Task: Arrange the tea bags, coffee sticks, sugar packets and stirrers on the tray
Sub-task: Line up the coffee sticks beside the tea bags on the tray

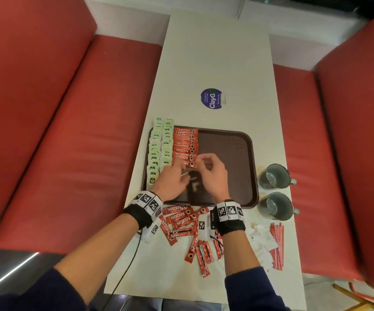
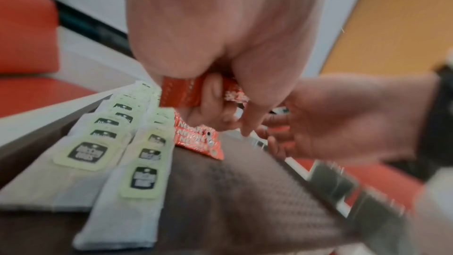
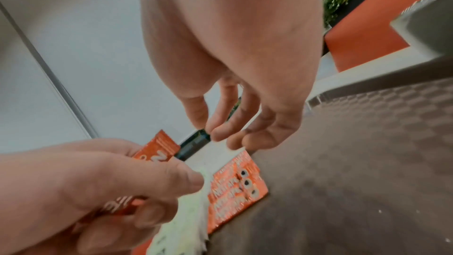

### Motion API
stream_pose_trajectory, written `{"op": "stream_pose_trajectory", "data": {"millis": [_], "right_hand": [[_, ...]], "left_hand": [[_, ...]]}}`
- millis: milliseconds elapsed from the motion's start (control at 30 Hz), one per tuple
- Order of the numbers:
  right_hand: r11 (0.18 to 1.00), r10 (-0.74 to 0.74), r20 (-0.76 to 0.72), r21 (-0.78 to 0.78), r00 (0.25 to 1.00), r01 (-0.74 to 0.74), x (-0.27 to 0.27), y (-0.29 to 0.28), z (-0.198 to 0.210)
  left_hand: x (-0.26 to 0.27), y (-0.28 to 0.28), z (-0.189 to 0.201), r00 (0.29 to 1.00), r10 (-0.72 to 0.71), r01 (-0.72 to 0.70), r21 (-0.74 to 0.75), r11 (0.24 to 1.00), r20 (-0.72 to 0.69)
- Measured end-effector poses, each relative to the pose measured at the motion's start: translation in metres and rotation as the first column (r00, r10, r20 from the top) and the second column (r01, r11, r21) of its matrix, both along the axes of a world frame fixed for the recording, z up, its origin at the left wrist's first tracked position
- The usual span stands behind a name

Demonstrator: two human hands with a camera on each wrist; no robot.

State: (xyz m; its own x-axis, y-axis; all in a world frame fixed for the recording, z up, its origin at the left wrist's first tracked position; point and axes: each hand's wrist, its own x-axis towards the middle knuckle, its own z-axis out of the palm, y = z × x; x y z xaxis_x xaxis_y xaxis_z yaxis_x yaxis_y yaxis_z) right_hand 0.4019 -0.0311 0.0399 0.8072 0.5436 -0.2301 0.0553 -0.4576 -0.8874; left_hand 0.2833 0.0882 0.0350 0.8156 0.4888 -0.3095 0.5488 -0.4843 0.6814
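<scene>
Left hand [image 2: 220,46] had its grip curled round a few coffee sticks [image 2: 181,92] over the tray [image 1: 233,153]; right hand [image 1: 213,173] grip pinched one stick's end [image 3: 196,141].

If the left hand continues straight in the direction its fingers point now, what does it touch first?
Probably the row of coffee sticks on the tray; the left hand already holds coffee sticks just before it. Depth is unclear.

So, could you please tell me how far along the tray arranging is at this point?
Done: two rows of pale green tea bags fill the brown plastic tray's left side, beside a partial column of red coffee sticks. In hand: the left hand grips several more. Left: loose red sticks, white sugar packets and red stirrers on the table.
</scene>
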Motion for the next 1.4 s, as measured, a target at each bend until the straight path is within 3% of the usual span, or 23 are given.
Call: {"op": "stream_pose_trajectory", "data": {"millis": [133, 267, 467, 567, 667, 833, 1000, 1100, 1167, 1233, 1267, 1400], "right_hand": [[0.974, 0.213, -0.1, 0.099, 0.972, -0.203, -0.035, -0.029, 0.04], [0.935, 0.333, -0.122, 0.17, 0.935, -0.311, -0.065, -0.057, 0.087], [0.9, 0.424, -0.001, 0.113, 0.906, -0.421, -0.097, -0.078, 0.118], [0.927, 0.352, 0.028, 0.128, 0.935, -0.353, -0.107, -0.086, 0.127], [0.958, 0.23, 0.039, 0.164, 0.972, -0.233, -0.111, -0.093, 0.133], [0.957, 0.202, 0.009, 0.211, 0.979, -0.2, -0.117, -0.101, 0.144], [0.947, 0.063, -0.009, 0.315, 0.998, -0.057, -0.124, -0.106, 0.146], [0.92, 0.031, -0.104, 0.392, 0.994, 0.012, -0.126, -0.109, 0.146], [0.915, 0.019, -0.123, 0.402, 0.992, 0.032, -0.127, -0.111, 0.149], [0.931, 0.032, -0.062, 0.366, 0.998, -0.007, -0.126, -0.112, 0.152], [0.944, 0.051, -0.003, 0.328, 0.999, -0.047, -0.126, -0.112, 0.154], [0.961, 0.105, 0.162, 0.237, 0.981, -0.142, -0.13, -0.108, 0.162]], "left_hand": [[-0.027, -0.013, 0.037, 0.999, 0.019, 0.001, -0.377, 0.926, 0.05], [-0.064, -0.027, 0.063, 0.998, 0.04, 0.001, -0.635, 0.772, 0.051], [-0.099, -0.053, 0.102, 0.995, 0.022, 0.065, -0.785, 0.617, 0.1], [-0.118, -0.059, 0.12, 0.982, 0.08, 0.101, -0.827, 0.553, 0.173], [-0.136, -0.06, 0.131, 0.977, 0.114, 0.079, -0.799, 0.596, 0.181], [-0.152, -0.065, 0.133, 0.966, 0.019, 0.155, -0.635, 0.756, 0.259], [-0.163, -0.074, 0.133, 0.945, 0.108, 0.104, -0.599, 0.794, 0.307], [-0.167, -0.081, 0.131, 0.899, 0.292, -0.005, -0.658, 0.753, 0.328], [-0.168, -0.085, 0.134, 0.839, 0.444, -0.06, -0.758, 0.65, 0.314], [-0.167, -0.086, 0.139, 0.802, 0.523, -0.079, -0.818, 0.57, 0.288], [-0.167, -0.086, 0.141, 0.804, 0.521, -0.078, -0.818, 0.57, 0.286], [-0.166, -0.086, 0.149, 0.87, 0.346, -0.04, -0.648, 0.76, 0.352]]}}
